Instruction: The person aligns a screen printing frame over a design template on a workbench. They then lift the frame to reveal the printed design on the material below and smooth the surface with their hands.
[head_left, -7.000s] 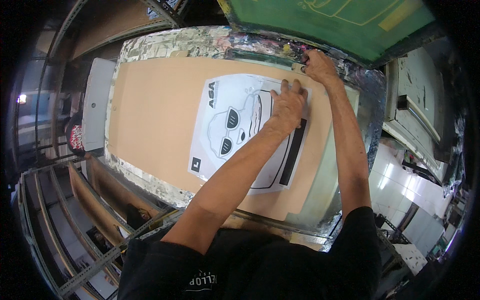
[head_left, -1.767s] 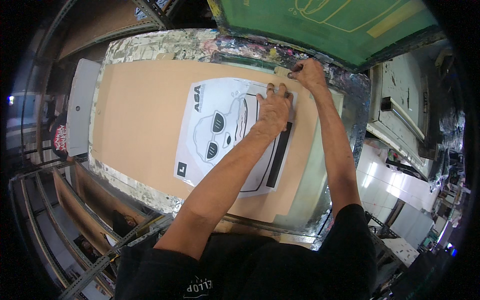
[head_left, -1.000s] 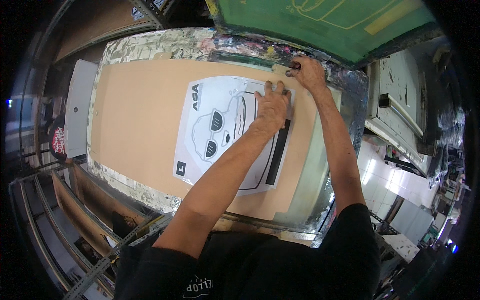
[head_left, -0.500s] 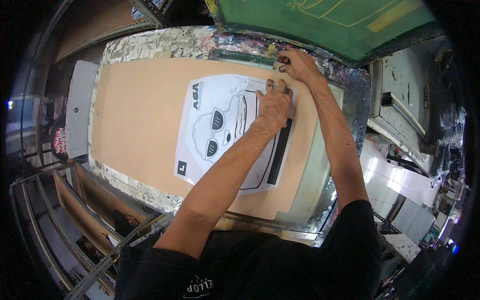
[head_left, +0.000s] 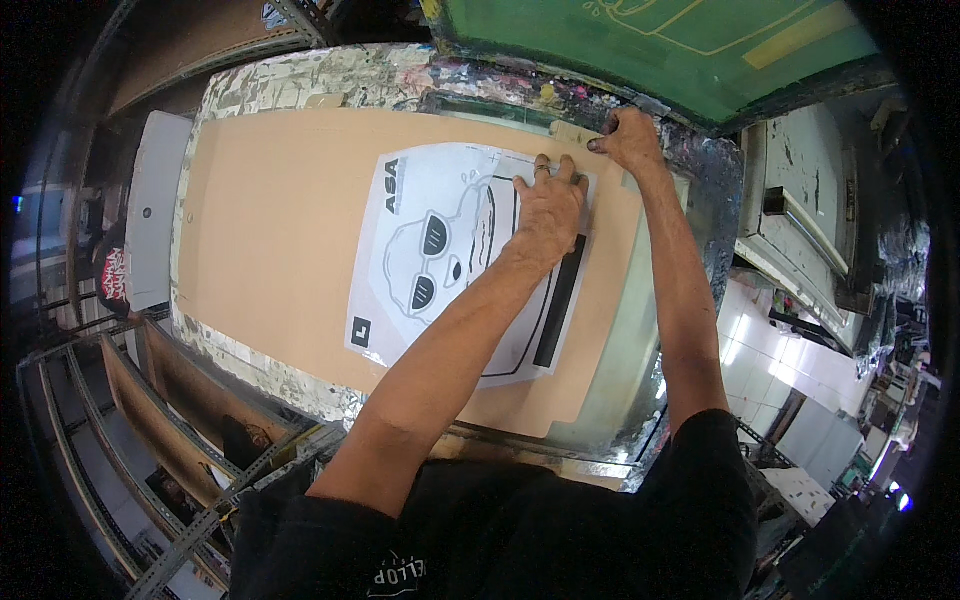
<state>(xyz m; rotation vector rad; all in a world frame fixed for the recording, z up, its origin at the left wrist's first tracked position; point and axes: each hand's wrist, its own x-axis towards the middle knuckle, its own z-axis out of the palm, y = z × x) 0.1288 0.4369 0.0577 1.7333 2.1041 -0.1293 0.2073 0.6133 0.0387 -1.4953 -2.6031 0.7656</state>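
Observation:
A white paper sheet (head_left: 400, 300) printed with a cartoon head in sunglasses lies on a large tan board (head_left: 270, 230). My left hand (head_left: 548, 215) presses flat on the sheet's upper right part, fingers spread, a ring on one of them. Past the sheet's upper right corner, my right hand (head_left: 632, 142) is at the board's far edge, fingers curled in and thumb pointing left. Its thumb tip meets the right end of a short tan strip (head_left: 573, 132) that looks like tape. Whatever is between those fingers is too small to make out.
Under the board is a paint-smeared table (head_left: 390, 75) with a glass panel (head_left: 615, 370) showing at right. A green screen frame (head_left: 660, 50) is raised at the far side. A pale flat panel (head_left: 158, 210) stands left, metal racks (head_left: 110, 440) lower left, a white cabinet (head_left: 800, 200) right.
My right hand has moved right along the board's far edge, and the tan strip now shows to its left. My left hand stays pressed on the sheet.

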